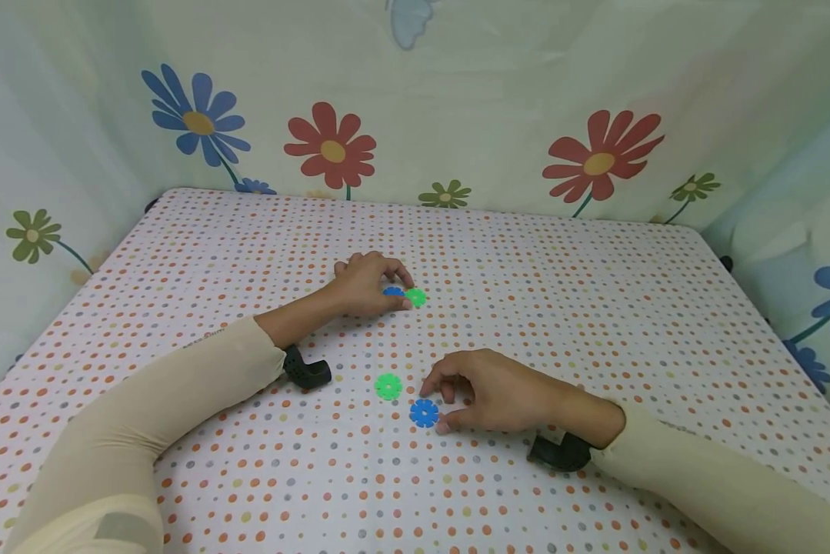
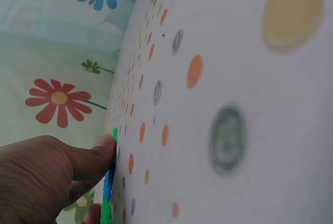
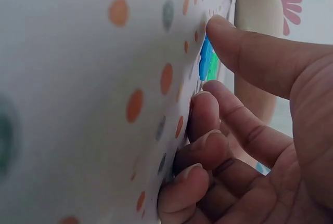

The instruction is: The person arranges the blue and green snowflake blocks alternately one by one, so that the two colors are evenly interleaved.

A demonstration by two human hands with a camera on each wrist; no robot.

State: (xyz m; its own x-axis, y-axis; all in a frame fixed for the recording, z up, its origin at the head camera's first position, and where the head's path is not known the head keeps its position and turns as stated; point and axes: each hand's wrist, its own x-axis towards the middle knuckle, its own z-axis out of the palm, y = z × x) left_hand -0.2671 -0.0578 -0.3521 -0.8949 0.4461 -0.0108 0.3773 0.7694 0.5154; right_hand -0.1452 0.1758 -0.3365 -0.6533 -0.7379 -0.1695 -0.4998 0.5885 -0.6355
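Observation:
My left hand (image 1: 369,285) is at the middle of the table, thumb and index finger gripping opposite edges of a notched green plastic disc (image 1: 418,297). A blue notched disc (image 1: 393,292) lies against its left side, partly covered by that hand. In the left wrist view, more green (image 2: 106,214) shows beyond the blue piece (image 2: 107,186). Nearer the front, my right hand (image 1: 501,392) has thumb and index finger at the edges of another blue notched disc (image 1: 425,413), the other fingers curled. A second green notched disc (image 1: 388,387) lies flat just left of it.
A white cloth with coloured dots (image 1: 567,308) covers the table. Flower-printed curtains (image 1: 470,100) enclose its back and sides. Black wrist mounts hang under the left wrist (image 1: 307,371) and right wrist (image 1: 560,452), close to the cloth.

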